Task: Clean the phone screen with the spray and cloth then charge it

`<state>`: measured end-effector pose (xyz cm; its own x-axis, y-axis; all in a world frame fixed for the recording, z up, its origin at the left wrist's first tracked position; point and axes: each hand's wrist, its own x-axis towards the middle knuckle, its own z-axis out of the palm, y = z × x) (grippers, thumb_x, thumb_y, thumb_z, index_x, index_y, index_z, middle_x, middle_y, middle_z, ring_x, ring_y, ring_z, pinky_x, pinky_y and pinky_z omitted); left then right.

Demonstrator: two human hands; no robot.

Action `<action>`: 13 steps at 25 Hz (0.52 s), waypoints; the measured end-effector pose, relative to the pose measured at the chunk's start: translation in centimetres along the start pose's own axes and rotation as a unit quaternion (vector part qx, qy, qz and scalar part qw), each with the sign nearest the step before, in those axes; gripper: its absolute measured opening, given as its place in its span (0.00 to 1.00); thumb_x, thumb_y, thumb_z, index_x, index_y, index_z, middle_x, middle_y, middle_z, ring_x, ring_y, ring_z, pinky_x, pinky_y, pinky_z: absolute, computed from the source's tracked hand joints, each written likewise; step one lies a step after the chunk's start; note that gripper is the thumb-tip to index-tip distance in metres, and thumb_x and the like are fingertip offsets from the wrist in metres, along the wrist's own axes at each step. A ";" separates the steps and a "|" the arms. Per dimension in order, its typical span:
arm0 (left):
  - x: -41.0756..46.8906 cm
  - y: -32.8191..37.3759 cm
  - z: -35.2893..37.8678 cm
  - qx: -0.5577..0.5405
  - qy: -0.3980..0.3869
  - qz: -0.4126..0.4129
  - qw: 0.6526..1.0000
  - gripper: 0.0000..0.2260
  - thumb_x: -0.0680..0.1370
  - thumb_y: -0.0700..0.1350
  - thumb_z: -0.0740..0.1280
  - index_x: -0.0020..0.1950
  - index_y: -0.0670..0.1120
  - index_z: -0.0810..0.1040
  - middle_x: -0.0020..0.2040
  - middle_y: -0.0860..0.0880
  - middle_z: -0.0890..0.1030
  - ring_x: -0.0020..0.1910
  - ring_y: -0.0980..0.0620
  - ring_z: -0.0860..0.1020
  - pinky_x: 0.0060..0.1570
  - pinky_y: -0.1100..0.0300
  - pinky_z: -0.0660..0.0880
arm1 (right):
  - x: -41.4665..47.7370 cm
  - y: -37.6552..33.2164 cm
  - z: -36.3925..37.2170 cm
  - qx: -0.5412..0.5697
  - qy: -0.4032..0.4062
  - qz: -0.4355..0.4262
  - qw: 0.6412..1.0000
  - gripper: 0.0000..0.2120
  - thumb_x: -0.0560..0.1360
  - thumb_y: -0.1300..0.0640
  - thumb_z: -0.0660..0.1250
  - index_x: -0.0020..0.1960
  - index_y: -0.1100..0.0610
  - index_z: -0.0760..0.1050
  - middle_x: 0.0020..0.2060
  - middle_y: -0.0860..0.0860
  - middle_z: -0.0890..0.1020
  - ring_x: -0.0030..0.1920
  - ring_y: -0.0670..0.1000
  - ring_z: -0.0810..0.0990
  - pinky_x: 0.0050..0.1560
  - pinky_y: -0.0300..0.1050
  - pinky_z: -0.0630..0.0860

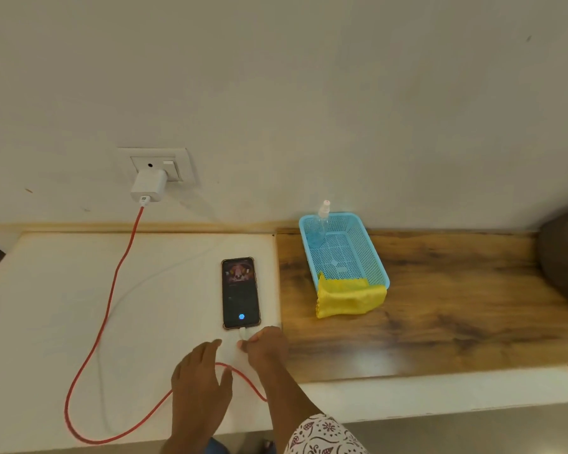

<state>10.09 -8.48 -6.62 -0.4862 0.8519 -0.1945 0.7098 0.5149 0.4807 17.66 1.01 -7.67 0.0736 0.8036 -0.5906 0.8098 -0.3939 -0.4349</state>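
Head view: the phone [241, 292] is laid flat, screen up and lit, on the white surface [56, 290], just beyond the right hand [265, 345]. It is judged rigid, smooth and fragile at the glass, best taken by its long cased edges. The red cable [112, 290] is judged limp and light; it is looped from the white charger [147, 185] in the wall socket [158, 163] round to the hands, and is best gripped at its stiff white plug [243, 332]. That plug is pinched between the right hand's closed fingertips, seated at the phone's near edge. The left hand [200, 378] is held open, fingers loosely spread, resting over the cable without gripping it. Further right of the right hand, the spray bottle [322, 224] is stood in the blue basket [371, 253], with the yellow cloth [350, 298] draped over its near rim.
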 end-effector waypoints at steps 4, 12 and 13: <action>-0.7 -0.1 -0.1 0.107 -0.055 0.005 0.993 0.29 0.77 0.58 0.59 0.76 0.52 0.54 0.77 0.50 0.57 0.76 0.49 0.57 0.73 0.49 0.53 | -0.9 0.7 0.1 0.054 -0.015 -0.020 0.998 0.17 0.73 0.49 0.69 0.54 0.61 0.78 0.52 0.55 0.83 0.52 0.53 0.82 0.51 0.41 0.77; -0.7 -1.7 -1.4 0.202 -0.200 -0.003 0.959 0.30 0.77 0.63 0.52 0.76 0.55 0.48 0.79 0.53 0.47 0.77 0.51 0.49 0.73 0.42 0.46 | -4.2 2.8 -1.0 0.039 -0.023 -0.065 0.997 0.14 0.78 0.50 0.61 0.55 0.60 0.76 0.55 0.54 0.82 0.55 0.51 0.80 0.52 0.39 0.74; -0.7 -1.9 -1.3 0.198 -0.198 0.006 0.960 0.31 0.77 0.64 0.52 0.76 0.55 0.47 0.79 0.53 0.46 0.77 0.51 0.49 0.73 0.42 0.46 | -4.8 2.9 -1.2 0.034 -0.019 -0.066 0.997 0.15 0.78 0.50 0.61 0.56 0.59 0.76 0.55 0.53 0.81 0.55 0.51 0.79 0.52 0.39 0.74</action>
<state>8.42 -10.12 -6.24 -0.3011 0.7866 -0.5390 0.8901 0.4346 0.1370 20.34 -3.46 -5.26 -0.0548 0.8336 -0.5497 0.7696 -0.3155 -0.5551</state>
